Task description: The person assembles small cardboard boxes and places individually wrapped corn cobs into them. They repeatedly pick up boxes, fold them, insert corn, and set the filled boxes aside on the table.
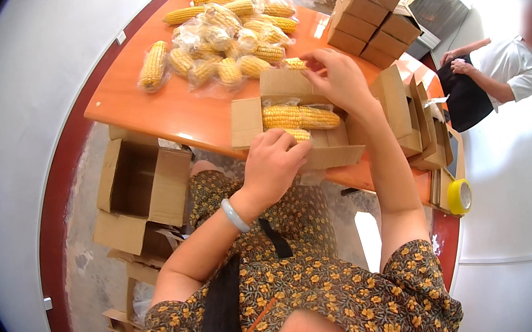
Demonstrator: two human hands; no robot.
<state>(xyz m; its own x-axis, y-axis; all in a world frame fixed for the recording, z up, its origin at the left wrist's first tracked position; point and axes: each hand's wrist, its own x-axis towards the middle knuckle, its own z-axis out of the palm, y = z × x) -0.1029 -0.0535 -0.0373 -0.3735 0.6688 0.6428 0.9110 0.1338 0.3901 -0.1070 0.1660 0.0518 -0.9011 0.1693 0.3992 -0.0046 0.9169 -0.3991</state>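
Observation:
An opened cardboard box (337,155) stands at the table's near edge with its flaps spread. Yellow corn cobs (301,117) in clear plastic lie inside it. My left hand (275,159) is over the box's near left side, fingers curled beside another cob (298,135); whether it grips that cob is hidden. Beyond the box's far flap, the thumb and fingers of my right hand (337,76) close on the end of a corn cob (295,64). A pile of bagged corn cobs (224,40) lies just past it.
The orange table (137,110) carries stacked closed cartons (361,12) at the far right and opened cartons (400,113) to the right. Yellow tape (459,196) hangs by the right edge. An open box (134,176) is below left. Another person (509,63) stands at right.

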